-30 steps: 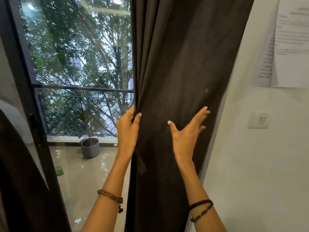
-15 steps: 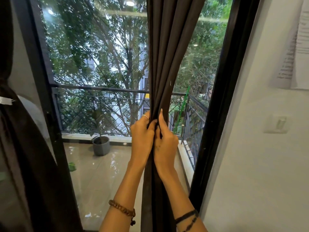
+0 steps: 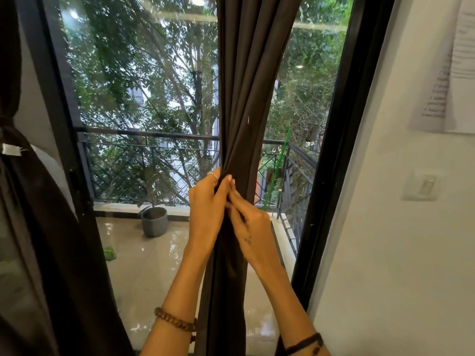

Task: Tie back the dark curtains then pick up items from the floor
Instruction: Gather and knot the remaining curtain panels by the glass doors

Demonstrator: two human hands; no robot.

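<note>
Head view: the dark brown fabric curtain [image 3: 246, 98] hangs gathered into one narrow bundle in the middle of the glass door, its long axis upright, folds running from the top edge of the picture down to the bottom edge. Its top and its hem are both cut off. A second dark curtain [image 3: 38, 240] at the far left is bunched at a waist, with a small white tag on it; most of it lies out of frame.

Both hands meet at the bundle at mid-height. The left hand [image 3: 207, 209] comes up from below on the bundle's left side, fingers curled round the cloth, thumb pressed on the front folds. The right hand [image 3: 250, 224] reaches up from the lower right, its fingers pinching the folds just under the left thumb; the fingertips are blurred and partly hidden in the cloth.

A grey round plant pot [image 3: 154, 221] stands on the wet balcony floor behind the glass.
</note>
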